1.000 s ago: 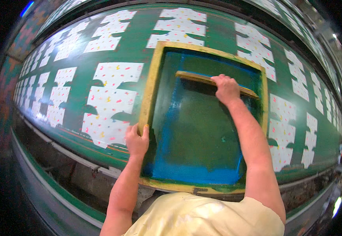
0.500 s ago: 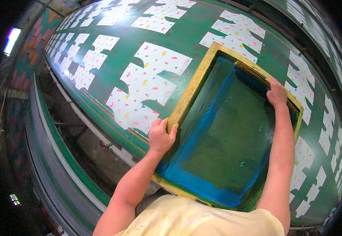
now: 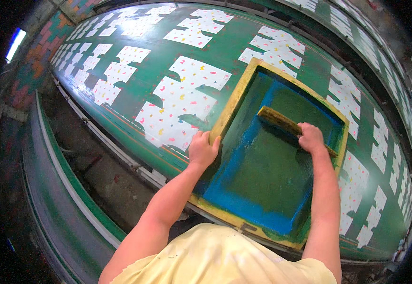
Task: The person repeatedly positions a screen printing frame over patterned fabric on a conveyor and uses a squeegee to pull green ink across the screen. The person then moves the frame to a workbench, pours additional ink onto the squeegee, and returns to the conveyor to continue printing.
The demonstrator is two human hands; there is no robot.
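My left hand (image 3: pixel 202 149) grips the left side of a yellow-edged screen frame (image 3: pixel 232 102), which lies on a long green table (image 3: pixel 165 66). Inside, the dark green mesh (image 3: pixel 277 175) has bright blue borders. My right hand (image 3: pixel 310 138) is closed on a long wooden squeegee (image 3: pixel 278 119) that crosses the upper part of the mesh at a slant; its right end is partly behind my hand. White fabric pieces (image 3: pixel 177 111) with small coloured prints and curved cut-outs lie flat beside the frame and in rows along the table.
A railed table edge (image 3: pixel 101 135) runs along the near side, with a dark gap and another long green-edged surface (image 3: pixel 68 189) at lower left. A further table with white pieces (image 3: pixel 338 23) stands beyond. A patchwork brick wall (image 3: pixel 33 71) is at upper left.
The squeegee went from mid-mesh to the frame's far inner edge and is now back toward me, with my right hand still on it. My view swung leftward. My left hand stays on the frame.
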